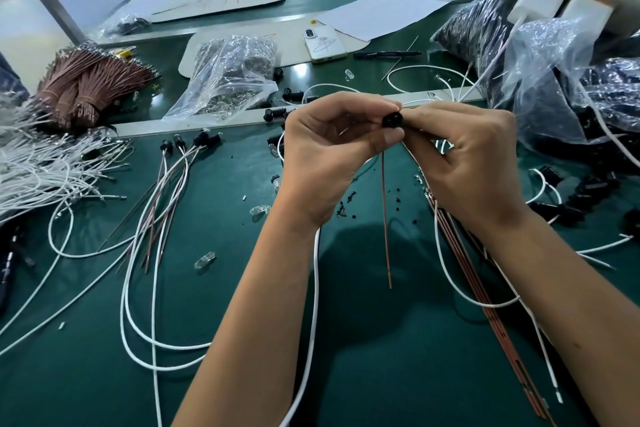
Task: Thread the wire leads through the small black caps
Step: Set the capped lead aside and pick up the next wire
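Observation:
A small black cap [392,120] is held up above the green table [363,340], between my two hands. My left hand [332,152] pinches the cap with thumb and forefinger. My right hand [464,163] pinches the wire ends right beside the cap. A thin brown lead [386,218] hangs straight down from under the cap. A white lead [315,288] trails down past my left wrist. Finished caps with leads [194,146] lie to the left on the table.
Bundles of brown wires [90,80] and white wires [41,166] lie at the left. Plastic bags of parts [228,76] and of black pieces [554,80] sit behind and to the right. A phone [323,43], a pen [388,54] and loose black caps [291,94] lie beyond my hands.

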Action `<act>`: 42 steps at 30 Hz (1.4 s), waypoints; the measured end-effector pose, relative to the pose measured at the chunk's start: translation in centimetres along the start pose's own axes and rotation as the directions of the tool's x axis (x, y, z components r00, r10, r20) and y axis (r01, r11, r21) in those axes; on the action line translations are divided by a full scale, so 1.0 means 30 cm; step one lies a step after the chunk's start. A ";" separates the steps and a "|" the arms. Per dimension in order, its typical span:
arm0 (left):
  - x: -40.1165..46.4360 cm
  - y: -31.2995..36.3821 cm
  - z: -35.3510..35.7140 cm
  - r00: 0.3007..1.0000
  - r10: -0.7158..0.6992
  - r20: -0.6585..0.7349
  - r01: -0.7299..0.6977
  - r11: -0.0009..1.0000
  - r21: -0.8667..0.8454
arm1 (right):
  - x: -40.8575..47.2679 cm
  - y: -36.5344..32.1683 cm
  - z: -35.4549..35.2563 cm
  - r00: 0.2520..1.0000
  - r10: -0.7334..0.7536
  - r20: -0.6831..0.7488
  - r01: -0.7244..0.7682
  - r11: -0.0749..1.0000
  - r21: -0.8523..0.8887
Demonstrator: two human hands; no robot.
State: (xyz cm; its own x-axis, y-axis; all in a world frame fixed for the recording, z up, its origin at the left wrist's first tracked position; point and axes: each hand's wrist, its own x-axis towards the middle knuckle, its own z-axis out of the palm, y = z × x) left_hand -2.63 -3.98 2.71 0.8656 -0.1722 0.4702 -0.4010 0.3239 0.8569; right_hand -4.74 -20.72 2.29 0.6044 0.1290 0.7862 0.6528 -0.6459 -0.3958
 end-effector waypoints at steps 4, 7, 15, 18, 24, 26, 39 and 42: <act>0.000 -0.004 0.002 1.000 0.006 -0.002 -0.006 1.000 0.002 | 0.001 0.002 0.000 1.000 -0.004 -0.003 0.004 1.000 0.000; 0.001 -0.008 0.003 1.000 0.014 -0.010 -0.014 1.000 -0.006 | 0.000 0.003 0.003 1.000 -0.010 0.001 0.010 1.000 -0.007; -0.001 -0.035 0.006 0.998 -0.035 -0.059 0.033 0.999 -0.035 | -0.001 0.016 0.016 0.998 0.054 0.038 -0.053 0.998 -0.024; 0.000 -0.040 0.005 0.997 -0.048 -0.061 0.046 0.998 -0.042 | 0.000 0.013 0.017 0.994 0.105 0.028 -0.106 0.994 0.002; 0.005 -0.041 0.002 0.995 -0.072 -0.069 0.068 0.996 -0.055 | 0.000 0.013 0.018 0.992 0.126 0.010 -0.126 0.989 0.081; 0.003 -0.045 0.001 0.991 -0.110 -0.082 0.107 0.993 -0.040 | 0.001 0.018 0.020 0.993 0.110 0.037 -0.113 0.991 0.071; -0.002 -0.051 0.031 0.914 -0.339 -0.222 0.303 0.936 -0.181 | -0.002 0.024 0.037 0.942 0.297 0.157 -0.324 0.926 0.196; -0.002 -0.055 0.038 0.890 -0.385 -0.243 0.337 0.916 -0.217 | 0.002 0.036 0.033 0.906 0.351 0.238 -0.402 0.890 0.214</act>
State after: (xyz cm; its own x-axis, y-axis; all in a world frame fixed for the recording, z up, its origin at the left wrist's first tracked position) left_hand -2.36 -5.57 1.51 0.9979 -0.0521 0.0375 -0.0108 0.4402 0.8978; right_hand -3.56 -20.65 1.43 0.8852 0.0685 0.4601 0.4363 -0.4655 -0.7700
